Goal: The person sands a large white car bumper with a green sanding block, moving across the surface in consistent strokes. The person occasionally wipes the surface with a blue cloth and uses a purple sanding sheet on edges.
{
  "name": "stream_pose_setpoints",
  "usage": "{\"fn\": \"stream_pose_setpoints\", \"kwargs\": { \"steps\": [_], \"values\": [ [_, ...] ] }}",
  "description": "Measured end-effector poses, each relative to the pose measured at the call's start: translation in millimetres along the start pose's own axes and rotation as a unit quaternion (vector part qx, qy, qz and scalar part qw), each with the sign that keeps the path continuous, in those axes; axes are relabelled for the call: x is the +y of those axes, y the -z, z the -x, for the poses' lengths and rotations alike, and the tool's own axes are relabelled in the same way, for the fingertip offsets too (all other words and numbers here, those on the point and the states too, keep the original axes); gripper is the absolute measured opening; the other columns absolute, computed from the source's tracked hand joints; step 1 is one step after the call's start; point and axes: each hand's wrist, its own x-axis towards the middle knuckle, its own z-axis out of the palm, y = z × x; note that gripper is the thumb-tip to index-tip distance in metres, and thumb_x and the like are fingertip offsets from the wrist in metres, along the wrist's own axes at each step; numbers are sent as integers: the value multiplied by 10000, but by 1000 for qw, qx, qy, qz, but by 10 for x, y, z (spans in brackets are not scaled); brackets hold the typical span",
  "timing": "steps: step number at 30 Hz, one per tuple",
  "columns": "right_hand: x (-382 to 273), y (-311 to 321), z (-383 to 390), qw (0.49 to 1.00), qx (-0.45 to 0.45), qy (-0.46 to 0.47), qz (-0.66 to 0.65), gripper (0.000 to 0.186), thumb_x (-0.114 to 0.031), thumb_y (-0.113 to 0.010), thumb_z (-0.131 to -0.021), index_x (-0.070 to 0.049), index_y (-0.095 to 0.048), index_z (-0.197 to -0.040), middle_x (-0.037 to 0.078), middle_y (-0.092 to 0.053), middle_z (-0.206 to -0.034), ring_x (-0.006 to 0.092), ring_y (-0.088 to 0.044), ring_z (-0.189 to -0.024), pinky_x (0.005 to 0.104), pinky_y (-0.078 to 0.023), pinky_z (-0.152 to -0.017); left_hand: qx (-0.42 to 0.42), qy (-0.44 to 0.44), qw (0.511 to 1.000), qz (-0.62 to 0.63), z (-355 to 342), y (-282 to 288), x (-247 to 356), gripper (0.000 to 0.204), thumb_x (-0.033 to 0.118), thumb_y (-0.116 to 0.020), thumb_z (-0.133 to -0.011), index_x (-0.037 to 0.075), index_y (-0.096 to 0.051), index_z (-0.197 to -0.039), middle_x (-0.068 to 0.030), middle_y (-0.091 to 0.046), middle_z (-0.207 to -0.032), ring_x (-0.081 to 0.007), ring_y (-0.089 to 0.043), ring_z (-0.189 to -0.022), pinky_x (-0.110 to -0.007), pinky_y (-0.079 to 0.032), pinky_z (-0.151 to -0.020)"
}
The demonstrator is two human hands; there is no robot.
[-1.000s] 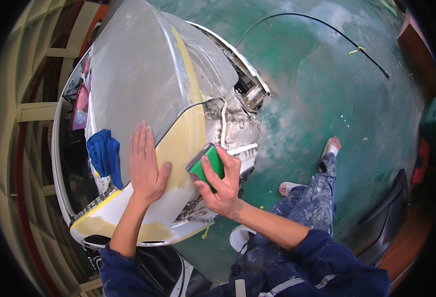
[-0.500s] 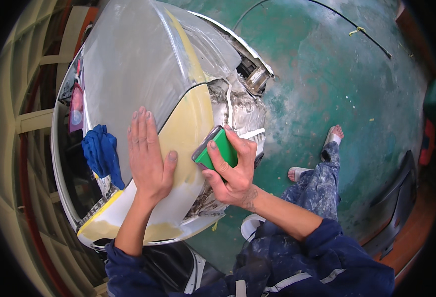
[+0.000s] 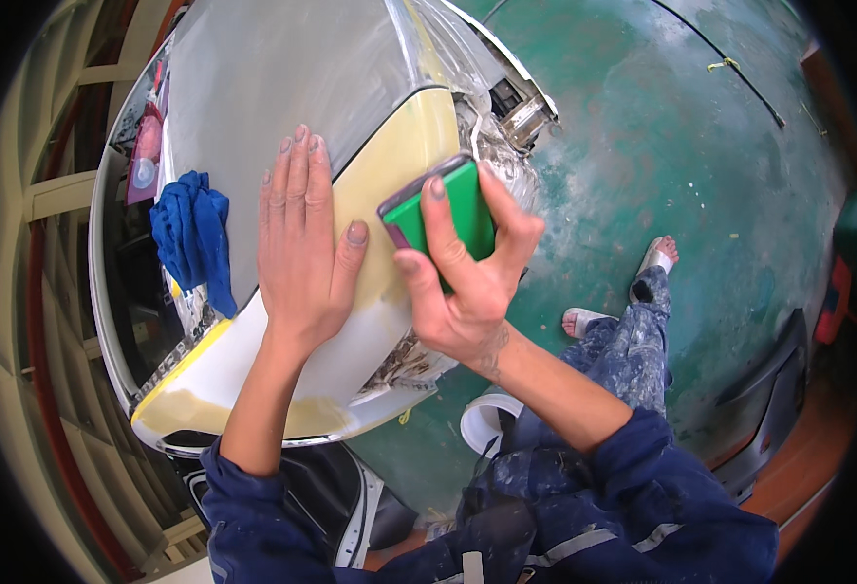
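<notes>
Left of the yellow-patched car panel [image 3: 390, 190] lies a crumpled blue cloth [image 3: 192, 238]; a white bucket [image 3: 479, 423] stands off its near right end. The left hand [image 3: 304, 277], its grip flat and holding nothing, covers part of the panel's seam. At the panel's right side, the right hand's [image 3: 463, 307] grip is closed around a green sanding block [image 3: 465, 209], held between thumb and fingers.

1. From where I stand, the right hand [image 3: 469, 295] hides part of the green block [image 3: 467, 206]; its underside I can't see.
2. The blue cloth [image 3: 192, 234] covers some left edge of the grey panel [image 3: 258, 83].
3. The black hose [image 3: 755, 92] runs out of view.
</notes>
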Motion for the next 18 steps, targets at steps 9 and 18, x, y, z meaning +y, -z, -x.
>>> {"fn": "stream_pose_setpoints", "kwargs": {
  "steps": [9,18],
  "values": [
    [-152,60,559,998,-18,38,48,507,-318,-829,-887,-120,-783,-1351,284,-554,-1501,331,-535,-1149,416,-419,-962,-1,16,1000,22,73,70,-24,736,479,-354,-1141,-10,-306,-1689,-223,-316,-1751,-446,-290,-1615,-585,-197,-1315],
    [-175,124,1031,994,-53,74,54,496,-343,-876,-840,-104,-815,-1270,267,-580,-1458,338,-500,-1125,420,-430,-978,-4,6,1000,9,-14,33,57,751,502,-248,-1169,-46,-296,-1680,-254,-330,-1733,-447,-291,-1615,-541,-189,-1324]
  ]
}}
